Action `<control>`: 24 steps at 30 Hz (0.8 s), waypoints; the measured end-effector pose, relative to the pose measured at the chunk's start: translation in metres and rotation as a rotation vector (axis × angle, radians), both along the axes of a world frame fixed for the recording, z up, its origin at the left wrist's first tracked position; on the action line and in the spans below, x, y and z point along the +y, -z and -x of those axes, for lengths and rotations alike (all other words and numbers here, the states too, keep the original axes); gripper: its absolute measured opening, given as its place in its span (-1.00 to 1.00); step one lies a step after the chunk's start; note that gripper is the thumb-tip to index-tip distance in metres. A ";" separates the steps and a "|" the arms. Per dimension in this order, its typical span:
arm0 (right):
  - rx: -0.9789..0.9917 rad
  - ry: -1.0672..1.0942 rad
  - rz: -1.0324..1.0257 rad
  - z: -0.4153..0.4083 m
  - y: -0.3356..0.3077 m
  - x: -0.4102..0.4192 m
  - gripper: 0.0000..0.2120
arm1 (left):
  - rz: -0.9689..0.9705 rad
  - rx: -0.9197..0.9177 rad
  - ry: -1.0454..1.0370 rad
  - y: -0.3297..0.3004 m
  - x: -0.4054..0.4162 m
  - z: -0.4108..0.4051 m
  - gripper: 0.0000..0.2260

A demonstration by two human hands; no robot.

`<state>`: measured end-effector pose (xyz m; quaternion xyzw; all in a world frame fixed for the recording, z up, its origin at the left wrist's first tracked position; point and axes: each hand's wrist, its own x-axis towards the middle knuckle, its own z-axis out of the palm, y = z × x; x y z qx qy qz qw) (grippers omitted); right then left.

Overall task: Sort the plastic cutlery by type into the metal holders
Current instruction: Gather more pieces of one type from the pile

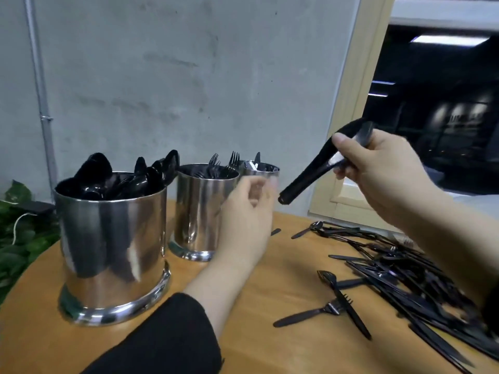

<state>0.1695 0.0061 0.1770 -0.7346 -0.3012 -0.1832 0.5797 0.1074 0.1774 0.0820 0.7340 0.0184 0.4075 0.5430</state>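
Three shiny metal holders stand in a row on the wooden table (270,306). The near left holder (113,249) is full of black spoons, the middle holder (199,206) has forks, and the far holder (260,170) has knives. My right hand (378,174) grips a bundle of black spoons (318,168), handles pointing down-left in the air above the table. My left hand (247,220) hovers in front of the middle holder with relaxed fingers and holds nothing. A pile of black cutlery (410,279) lies at the right.
A loose fork (313,313) and a spoon (343,300) lie crossed near the pile. Green leaves (16,238) sit off the table's left edge. A concrete wall rises behind the holders, and a wooden frame (356,76) stands at the back right.
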 end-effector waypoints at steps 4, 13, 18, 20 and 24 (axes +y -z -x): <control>-0.150 0.146 -0.009 -0.045 -0.018 0.014 -0.87 | -0.282 0.005 -0.129 0.031 0.007 -0.041 -0.82; -0.055 0.129 0.027 -0.148 -0.028 0.095 -0.87 | -0.313 0.079 -0.074 0.064 0.018 -0.060 -0.80; 0.137 0.167 0.270 -0.178 0.003 0.124 -0.76 | -0.299 0.098 -0.053 0.070 0.022 -0.062 -0.82; 0.165 0.192 0.422 -0.179 0.016 0.125 -0.61 | -0.290 0.104 -0.043 0.070 0.022 -0.061 -0.82; 0.103 0.282 0.436 -0.171 0.027 0.110 -0.21 | -0.307 0.149 -0.029 0.067 0.021 -0.057 -0.80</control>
